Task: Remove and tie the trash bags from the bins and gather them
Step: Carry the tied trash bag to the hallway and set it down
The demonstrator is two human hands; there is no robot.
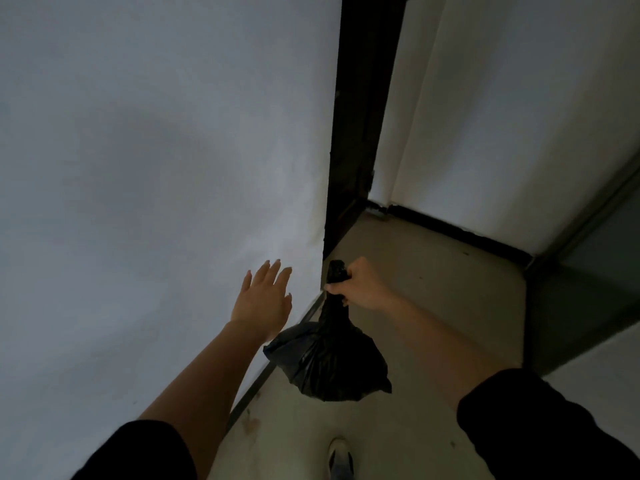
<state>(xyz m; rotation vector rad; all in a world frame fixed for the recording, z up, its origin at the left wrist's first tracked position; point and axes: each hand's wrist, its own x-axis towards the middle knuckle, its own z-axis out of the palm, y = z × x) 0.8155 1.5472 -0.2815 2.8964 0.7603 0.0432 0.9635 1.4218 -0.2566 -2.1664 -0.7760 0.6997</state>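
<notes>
A black trash bag [329, 362] hangs in the air above the floor, its neck gathered into a tight bunch. My right hand [360, 289] grips that bunched neck and carries the bag's weight. To the left of the bag, my left hand [261, 303] is stretched forward with straight, spread fingers, close against the white wall [156, 168]; whether it touches the wall I cannot tell. No bin is in view.
The white wall fills the left side and ends at a dark door frame [356, 133]. Another white wall [502, 116] with a dark skirting stands at the right. A beige floor [433, 289] runs ahead. My shoe [341, 459] shows at the bottom.
</notes>
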